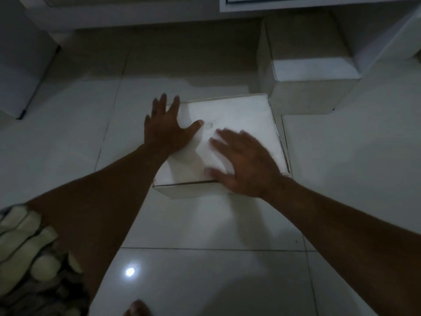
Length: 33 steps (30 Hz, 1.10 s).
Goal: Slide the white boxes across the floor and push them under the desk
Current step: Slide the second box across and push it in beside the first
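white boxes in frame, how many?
3, possibly more past the frame edges. One box under both hands, left hand and right hand flat on its top. A second just beyond it to the right. A third at the left edge, cropped.

Both hands lie on the near box point(230, 124), the left hand point(167, 128) left of the right hand point(247, 165), and a second box point(305, 71) stands behind it to the right.

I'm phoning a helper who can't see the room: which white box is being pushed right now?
Start at the desk along the far edge of the tiled floor. On the open tiles before it lies a flat white box. Unlike the taller boxes behind it, both hands rest spread on its lid: left hand, right hand.
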### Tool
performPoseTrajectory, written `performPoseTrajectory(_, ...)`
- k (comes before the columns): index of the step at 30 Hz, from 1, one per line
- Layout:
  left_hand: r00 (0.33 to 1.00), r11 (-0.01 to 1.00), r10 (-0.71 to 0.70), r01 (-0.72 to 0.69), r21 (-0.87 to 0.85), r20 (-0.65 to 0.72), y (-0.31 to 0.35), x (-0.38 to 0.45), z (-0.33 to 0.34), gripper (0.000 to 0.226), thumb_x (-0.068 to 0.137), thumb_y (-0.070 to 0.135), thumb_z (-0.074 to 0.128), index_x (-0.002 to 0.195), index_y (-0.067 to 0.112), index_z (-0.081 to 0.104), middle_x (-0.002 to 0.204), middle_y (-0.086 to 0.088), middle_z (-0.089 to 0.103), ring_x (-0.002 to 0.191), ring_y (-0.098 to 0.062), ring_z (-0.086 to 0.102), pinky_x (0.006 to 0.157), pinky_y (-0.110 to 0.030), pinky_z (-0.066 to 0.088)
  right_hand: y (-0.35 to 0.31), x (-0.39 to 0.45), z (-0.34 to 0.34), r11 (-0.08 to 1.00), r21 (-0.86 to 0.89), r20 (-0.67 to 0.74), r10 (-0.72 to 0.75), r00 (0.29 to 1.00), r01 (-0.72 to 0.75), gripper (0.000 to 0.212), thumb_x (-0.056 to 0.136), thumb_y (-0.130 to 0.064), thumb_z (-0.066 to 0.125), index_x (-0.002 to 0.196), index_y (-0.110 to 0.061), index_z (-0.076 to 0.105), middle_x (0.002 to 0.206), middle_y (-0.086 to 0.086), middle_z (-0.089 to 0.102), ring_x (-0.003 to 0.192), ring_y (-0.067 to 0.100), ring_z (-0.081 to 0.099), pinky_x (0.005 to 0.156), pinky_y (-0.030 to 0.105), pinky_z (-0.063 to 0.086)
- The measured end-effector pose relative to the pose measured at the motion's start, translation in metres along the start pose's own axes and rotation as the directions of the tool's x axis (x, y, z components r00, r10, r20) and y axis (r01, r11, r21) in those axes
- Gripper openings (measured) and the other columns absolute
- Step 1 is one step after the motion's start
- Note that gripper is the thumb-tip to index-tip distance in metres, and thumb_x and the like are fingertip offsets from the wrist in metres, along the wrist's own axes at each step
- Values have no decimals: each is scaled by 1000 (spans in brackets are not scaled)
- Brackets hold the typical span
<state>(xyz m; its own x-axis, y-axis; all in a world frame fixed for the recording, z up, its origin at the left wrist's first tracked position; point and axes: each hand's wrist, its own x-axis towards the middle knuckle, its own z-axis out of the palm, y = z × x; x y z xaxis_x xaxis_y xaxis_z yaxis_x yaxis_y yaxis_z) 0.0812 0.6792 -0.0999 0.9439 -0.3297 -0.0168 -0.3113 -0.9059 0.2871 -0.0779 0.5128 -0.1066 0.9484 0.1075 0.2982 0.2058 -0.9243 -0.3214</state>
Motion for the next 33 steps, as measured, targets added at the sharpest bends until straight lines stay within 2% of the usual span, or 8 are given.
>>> performPoseTrajectory(3,986,987,151,-154,49,71,0,18,5,87,87,74,35,155,22,15,162,-7,14,149,-26,5,119,-54,6,5,-10,1,989,-79,196,-107,975,125,100,79,-84,41,148,-12,39,158,9,30,148,21,22,119,46,16)
performPoseTrajectory(9,981,980,186,-188,58,49,-13,19,5,89,84,80,29,150,22,30,151,-10,37,140,-28,31,117,-51,14,21,0,-4,978,-86,284,-156,946,187,84,87,-64,56,151,-14,34,160,8,22,149,20,17,121,42,14)
performPoseTrajectory(14,996,994,85,-84,68,-10,-28,2,-3,83,85,75,43,148,21,34,144,-13,41,131,-35,35,107,-45,33,28,9,-11,974,-49,342,-190,921,219,80,91,-57,57,153,-18,27,162,3,17,150,15,11,122,35,6)
performPoseTrajectory(21,997,972,-71,66,228,14,-29,-23,-15,86,82,79,37,147,21,34,137,-19,44,123,-39,41,100,-50,35,49,20,-29,990,100,402,-127,907,94,77,89,-41,68,152,-19,30,161,-5,19,149,8,11,122,30,8)
performPoseTrajectory(25,981,951,-194,183,249,18,-17,-44,-18,90,80,82,33,146,21,36,132,-19,46,120,-39,43,98,-50,36,64,24,-38,998,57,445,-26,895,0,75,90,-35,68,152,-21,28,161,-7,16,148,6,9,121,28,9)
performPoseTrajectory(29,973,953,-229,220,208,17,2,-67,-16,97,77,85,34,146,16,36,131,-16,47,120,-36,44,94,-48,40,61,19,-45,984,120,344,82,935,-130,62,91,-6,58,148,-14,37,160,1,23,148,13,20,120,25,9)
performPoseTrajectory(31,982,972,-185,176,157,42,2,-74,-16,107,71,90,35,147,15,35,132,-14,47,121,-34,45,95,-46,42,47,12,-44,975,162,233,111,966,-151,59,89,-11,57,146,-14,42,157,1,30,145,11,25,118,21,9)
performPoseTrajectory(33,980,990,-141,141,12,144,-7,-80,-18,123,60,96,40,151,13,25,140,-13,42,126,-32,44,100,-42,40,27,3,-39,987,124,168,79,983,-100,67,89,-36,61,148,-13,39,158,3,30,146,12,24,120,27,11)
